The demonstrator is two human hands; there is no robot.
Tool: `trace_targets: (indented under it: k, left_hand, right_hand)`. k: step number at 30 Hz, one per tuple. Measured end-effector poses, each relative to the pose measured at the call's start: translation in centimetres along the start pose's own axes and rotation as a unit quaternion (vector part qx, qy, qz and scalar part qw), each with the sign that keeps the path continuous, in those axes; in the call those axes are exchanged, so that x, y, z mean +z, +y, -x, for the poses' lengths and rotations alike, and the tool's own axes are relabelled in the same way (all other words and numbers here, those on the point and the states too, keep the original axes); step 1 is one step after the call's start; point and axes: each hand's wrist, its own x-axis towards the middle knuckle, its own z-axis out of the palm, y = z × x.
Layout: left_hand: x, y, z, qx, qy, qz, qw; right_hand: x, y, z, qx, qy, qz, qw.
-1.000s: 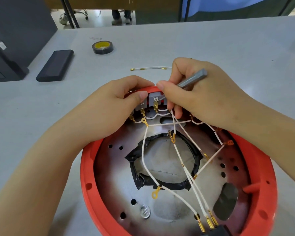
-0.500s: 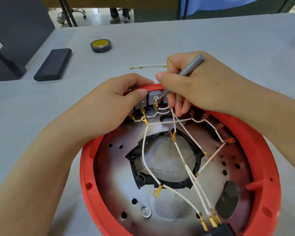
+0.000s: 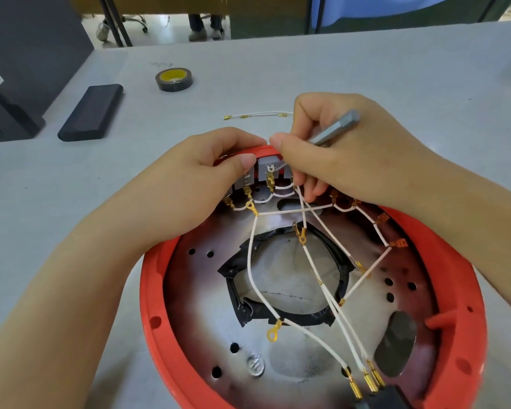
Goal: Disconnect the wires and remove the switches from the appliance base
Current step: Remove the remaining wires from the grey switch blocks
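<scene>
Grey metal tool (image 3: pixel 334 129) pinched in my right hand (image 3: pixel 345 160), tip at switches (image 3: pixel 267 169) on far rim of red appliance base (image 3: pixel 148 290). My left hand (image 3: pixel 201 184) grips that rim, thumb on switch block, just beside right hand. White wires (image 3: pixel 322 296) fan across base interior. Beyond base: loose wire (image 3: pixel 254 115), tape roll (image 3: pixel 174 79), black block (image 3: pixel 92 112).

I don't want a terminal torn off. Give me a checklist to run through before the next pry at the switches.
1. Left hand steadies the red base at the far rim: ok.
2. Right hand grips the grey tool: ok.
3. Tool tip sits at the grey switch terminal: ok.
4. Tip seated under the connector: cannot tell.
5. White wires still on the switches: not ok, several attached.
6. Loose wire lies apart on the table: ok.
</scene>
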Motion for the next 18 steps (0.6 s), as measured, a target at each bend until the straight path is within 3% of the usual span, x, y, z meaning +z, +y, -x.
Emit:
trace_targets:
  k: [7,18]
  left_hand:
    - [0.1,0.2,0.3,-0.042,0.022,-0.020,0.999]
    - [-0.3,0.8,1.0,-0.053,-0.020,0.033,0.998]
  right_hand:
    - [-1.2,-0.6,0.3,0.008,-0.066,-0.025,0.997]
    - [0.5,-1.7,-1.0,-0.046,-0.040,0.056,0.997]
